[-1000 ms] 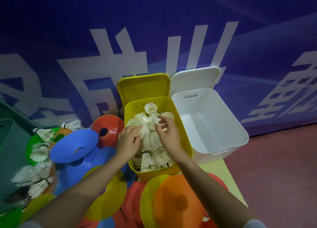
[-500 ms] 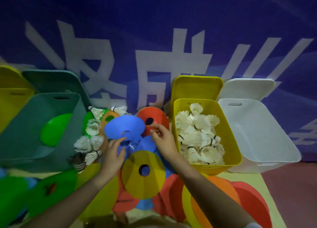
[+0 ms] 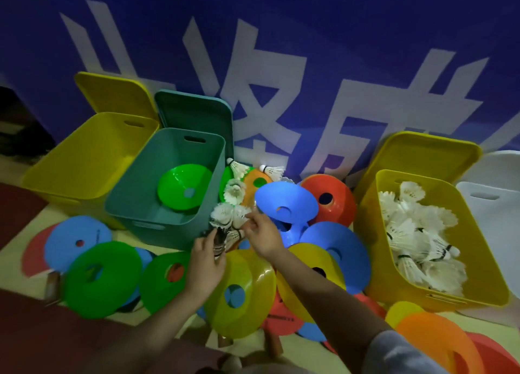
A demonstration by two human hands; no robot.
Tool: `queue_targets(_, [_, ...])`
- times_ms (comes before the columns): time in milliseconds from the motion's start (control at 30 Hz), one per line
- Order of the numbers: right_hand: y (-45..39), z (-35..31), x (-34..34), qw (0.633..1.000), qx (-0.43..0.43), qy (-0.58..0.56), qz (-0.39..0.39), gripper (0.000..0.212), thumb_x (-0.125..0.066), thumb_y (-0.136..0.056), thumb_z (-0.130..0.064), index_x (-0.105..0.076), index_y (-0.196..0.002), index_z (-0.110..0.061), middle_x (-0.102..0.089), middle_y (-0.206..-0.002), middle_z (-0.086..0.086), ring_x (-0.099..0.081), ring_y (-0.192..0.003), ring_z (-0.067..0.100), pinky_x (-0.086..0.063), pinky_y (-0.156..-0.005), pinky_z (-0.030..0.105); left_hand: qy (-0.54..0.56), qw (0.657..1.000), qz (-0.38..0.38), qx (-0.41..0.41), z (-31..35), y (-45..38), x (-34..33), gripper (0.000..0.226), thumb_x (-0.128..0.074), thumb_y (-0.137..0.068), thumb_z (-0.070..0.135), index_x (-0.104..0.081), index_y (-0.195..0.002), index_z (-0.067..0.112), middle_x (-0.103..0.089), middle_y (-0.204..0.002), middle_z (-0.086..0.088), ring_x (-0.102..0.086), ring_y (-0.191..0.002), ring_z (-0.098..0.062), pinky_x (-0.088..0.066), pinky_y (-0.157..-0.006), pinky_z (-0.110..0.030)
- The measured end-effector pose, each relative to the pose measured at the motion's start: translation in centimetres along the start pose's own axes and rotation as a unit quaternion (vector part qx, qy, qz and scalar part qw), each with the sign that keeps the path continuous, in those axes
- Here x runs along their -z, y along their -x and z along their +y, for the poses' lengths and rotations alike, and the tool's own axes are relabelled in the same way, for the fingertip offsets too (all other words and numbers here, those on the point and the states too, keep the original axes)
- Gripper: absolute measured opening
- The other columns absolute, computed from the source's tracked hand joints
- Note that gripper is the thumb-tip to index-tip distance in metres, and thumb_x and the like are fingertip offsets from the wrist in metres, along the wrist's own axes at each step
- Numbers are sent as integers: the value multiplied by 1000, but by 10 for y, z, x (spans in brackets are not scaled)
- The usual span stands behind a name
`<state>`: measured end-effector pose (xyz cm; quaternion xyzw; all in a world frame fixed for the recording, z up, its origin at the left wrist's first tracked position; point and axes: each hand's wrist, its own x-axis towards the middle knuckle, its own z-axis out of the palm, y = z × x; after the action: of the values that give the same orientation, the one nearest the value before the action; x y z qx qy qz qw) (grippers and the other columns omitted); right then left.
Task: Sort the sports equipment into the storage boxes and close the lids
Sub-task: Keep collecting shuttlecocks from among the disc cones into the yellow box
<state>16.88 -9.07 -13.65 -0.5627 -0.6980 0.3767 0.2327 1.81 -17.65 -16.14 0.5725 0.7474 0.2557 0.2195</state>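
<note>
Several loose white shuttlecocks (image 3: 228,217) lie in a cluster between the teal box (image 3: 132,204) and the pile of disc cones. My right hand (image 3: 264,237) pinches the feathers of one white shuttlecock (image 3: 241,219) at the cluster's right side. Just below, my left hand (image 3: 205,261) grips a darker shuttlecock (image 3: 219,242) between thumb and fingers. Two more shuttlecocks (image 3: 270,171) lie farther back near the wall. At the right, the open yellow box (image 3: 365,221) holds a heap of shuttlecocks (image 3: 416,233).
The teal box holds one green cone (image 3: 183,187). An open yellow box (image 3: 84,154) stands left of it, a white box (image 3: 495,213) at the far right. Blue (image 3: 284,202), red (image 3: 329,199), yellow (image 3: 242,292), green (image 3: 101,278) and orange (image 3: 439,342) disc cones cover the mat.
Both hands left the right yellow box and moved left across the cones to the loose shuttlecocks by the teal box; the view swung left with them.
</note>
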Motion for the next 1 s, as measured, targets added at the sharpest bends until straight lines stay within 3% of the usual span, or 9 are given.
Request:
queue_targets(67, [-16, 1, -9, 997, 8, 76, -7, 42, -53, -92, -20, -50, -134, -13, -53, -130, 15, -52, -114, 32, -46, -84, 39, 3, 1000, 6, 17, -3, -2, 3, 66, -63, -88, 23, -32, -146, 16, -42, -124, -12, -52, -110, -27, -46, -84, -32])
queue_targets(167, [-37, 4, -13, 981, 10, 189, -43, 58, -53, -91, -19, -34, -146, -18, -32, -149, 13, -38, -131, 35, -46, -91, 43, 3, 999, -35, 37, -10, -8, 2, 77, -63, -87, 29, -19, -151, 21, -36, -140, -15, -44, -124, -31, -46, -96, -39])
queue_targets(233, [-51, 5, -13, 968, 10, 238, -72, 70, -55, -88, -16, -24, -150, -20, -23, -155, 11, -32, -136, 35, -46, -93, 45, 15, 997, -64, 44, -13, -13, -1, 84, -64, -87, 31, -11, -152, 22, -30, -148, -15, -39, -131, -31, -43, -103, -40])
queue_targets(400, [-73, 0, -18, 943, 12, 292, -158, 83, -57, -86, -14, -9, -154, -23, -10, -160, 4, -15, -146, 28, -37, -107, 43, 63, 992, -78, 83, -16, -30, -7, 87, -64, -87, 31, -7, -152, 23, -36, -145, -15, -49, -125, -29, -46, -100, -38])
queue_targets(533, [-82, 1, -28, 923, -9, 333, -194, 82, -59, -86, -13, -13, -153, -19, -20, -156, 8, -20, -143, 33, -35, -108, 45, 127, 986, -43, 102, -19, -38, -13, 72, -68, -85, 27, -29, -146, 20, -46, -137, -10, -53, -122, -26, -46, -96, -33])
queue_targets(667, [-84, 5, -27, 910, -2, 374, -177, 66, -61, -88, -17, -29, -145, -14, -30, -147, 14, -24, -139, 34, -40, -102, 46, 162, 981, -30, 100, -17, -44, -17, 54, -73, -82, 21, -46, -129, 18, -55, -125, -7, -59, -112, -23, -49, -88, -26])
queue_targets(800, [-83, 14, -21, 933, -7, 325, -156, 61, -64, -87, -31, -37, -138, -13, -31, -143, 11, -29, -135, 31, -42, -100, 43, 187, 980, -23, 69, -9, -48, -14, 59, -72, -81, 11, -45, -133, 18, -52, -129, -9, -57, -113, -22, -44, -83, -17])
queue_targets(1000, [-83, 16, -23, 971, -24, 203, -125, 63, -65, -86, -39, -37, -135, -14, -52, -127, 16, -53, -111, 33, -46, -85, 38, 199, 979, 3, 43, -4, -40, 0, 74, -73, -82, 20, -35, -144, 18, -46, -140, 0, -44, -128, -13, -39, -96, -18])
